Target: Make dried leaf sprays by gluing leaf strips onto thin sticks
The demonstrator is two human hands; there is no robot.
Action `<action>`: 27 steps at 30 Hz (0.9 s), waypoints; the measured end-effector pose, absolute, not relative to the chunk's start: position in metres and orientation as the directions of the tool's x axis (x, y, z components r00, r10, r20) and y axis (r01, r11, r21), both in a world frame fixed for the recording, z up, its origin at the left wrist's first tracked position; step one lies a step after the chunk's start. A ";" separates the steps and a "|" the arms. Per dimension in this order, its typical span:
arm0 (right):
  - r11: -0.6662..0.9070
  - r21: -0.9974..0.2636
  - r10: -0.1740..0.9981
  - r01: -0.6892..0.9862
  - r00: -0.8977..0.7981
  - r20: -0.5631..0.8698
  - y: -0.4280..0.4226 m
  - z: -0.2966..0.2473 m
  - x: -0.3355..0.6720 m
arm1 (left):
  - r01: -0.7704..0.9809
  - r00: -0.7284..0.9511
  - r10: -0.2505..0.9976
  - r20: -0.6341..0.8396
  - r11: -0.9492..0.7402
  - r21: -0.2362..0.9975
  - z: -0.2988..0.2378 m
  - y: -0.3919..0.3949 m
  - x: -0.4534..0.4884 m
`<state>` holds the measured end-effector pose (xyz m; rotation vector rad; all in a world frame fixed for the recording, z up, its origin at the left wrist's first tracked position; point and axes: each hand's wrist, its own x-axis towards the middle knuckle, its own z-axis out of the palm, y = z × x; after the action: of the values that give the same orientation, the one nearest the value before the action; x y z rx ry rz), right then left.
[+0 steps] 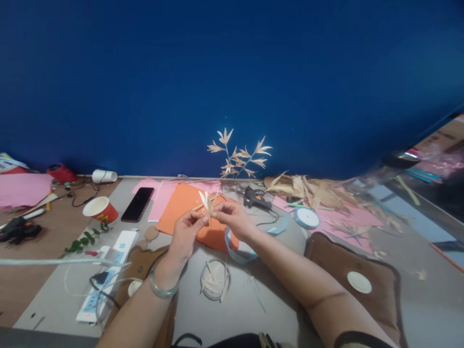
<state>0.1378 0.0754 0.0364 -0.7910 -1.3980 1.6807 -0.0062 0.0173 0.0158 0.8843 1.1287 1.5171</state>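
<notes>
My left hand [187,233] and my right hand [233,218] meet over an orange paper sheet [181,207], both pinching a small cluster of pale dried leaf strips [207,201] on a thin stem. The leaf tips fan upward between my fingertips. A green bangle [162,288] circles my left wrist. Below my hands lies a small ring of leaf trimmings [215,280] on the grey mat.
A finished dried-leaf sprig [237,157] stands against the blue wall. A glue gun [256,199], blue ribbon spool [306,218], pile of dried leaves [311,189], phone [137,204], red paper cup [100,210], power strip [108,270] and brown cushion [357,280] surround me.
</notes>
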 end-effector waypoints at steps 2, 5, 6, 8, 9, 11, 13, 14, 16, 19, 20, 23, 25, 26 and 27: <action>-0.081 -0.981 0.872 -0.175 -0.489 0.015 0.075 0.037 0.138 | -0.314 -0.223 0.975 -0.016 -0.056 0.948 0.016 0.017 -0.005; -0.071 -0.984 0.879 -0.162 -0.476 0.015 0.074 0.039 0.139 | -0.366 -0.207 0.978 -0.038 -0.041 0.930 0.019 0.015 -0.003; -0.062 -0.986 0.883 -0.153 -0.470 0.017 0.074 0.039 0.139 | -0.359 -0.208 0.977 -0.040 -0.038 0.933 0.020 0.014 -0.003; -0.049 -0.990 0.888 -0.134 -0.460 0.018 0.073 0.040 0.140 | -0.318 -0.218 0.976 -0.021 -0.051 0.947 0.022 0.013 -0.001; -0.050 -0.990 0.888 -0.130 -0.459 0.015 0.073 0.040 0.139 | -0.295 -0.220 0.976 -0.005 -0.061 0.954 0.023 0.012 -0.001; -0.066 -0.989 0.886 -0.130 -0.464 0.001 0.072 0.041 0.139 | -0.262 -0.205 0.979 0.019 -0.074 0.962 0.023 0.012 0.000; -0.080 -0.988 0.884 -0.135 -0.467 -0.007 0.072 0.041 0.139 | -0.236 -0.180 0.983 0.025 -0.068 0.969 0.022 0.013 -0.001; -0.083 -0.987 0.883 -0.138 -0.469 -0.008 0.072 0.041 0.139 | -0.218 -0.172 0.985 0.028 -0.065 0.974 0.021 0.013 -0.001; -0.085 -0.986 0.880 -0.140 -0.475 -0.008 0.073 0.041 0.139 | -0.199 -0.165 0.986 0.026 -0.060 0.978 0.017 0.015 -0.001; -0.082 -0.986 0.882 -0.147 -0.472 -0.003 0.074 0.042 0.141 | -0.247 -0.196 0.980 0.021 -0.070 0.967 0.013 0.018 -0.001; -0.074 -0.986 0.886 -0.148 -0.464 0.003 0.075 0.042 0.141 | -0.272 -0.222 0.975 0.025 -0.086 0.959 0.012 0.019 -0.001; -0.034 -0.989 0.898 -0.145 -0.439 0.033 0.075 0.044 0.143 | -0.276 -0.289 0.957 0.015 -0.098 0.956 0.010 0.022 -0.002; -0.018 -0.989 0.899 -0.144 -0.436 0.047 0.075 0.045 0.143 | -0.235 -0.312 0.950 0.004 -0.081 0.969 0.009 0.023 -0.004; -0.013 -0.990 0.898 -0.142 -0.437 0.050 0.075 0.044 0.142 | -0.212 -0.323 0.946 0.007 -0.080 0.974 0.008 0.024 -0.005; -0.009 -0.990 0.897 -0.138 -0.438 0.053 0.075 0.044 0.142 | -0.193 -0.336 0.942 0.018 -0.088 0.977 0.008 0.024 -0.006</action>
<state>0.1419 0.0750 0.0437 -0.8371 -1.4344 1.5778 -0.0057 0.0236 0.0084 0.9119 1.2623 1.5850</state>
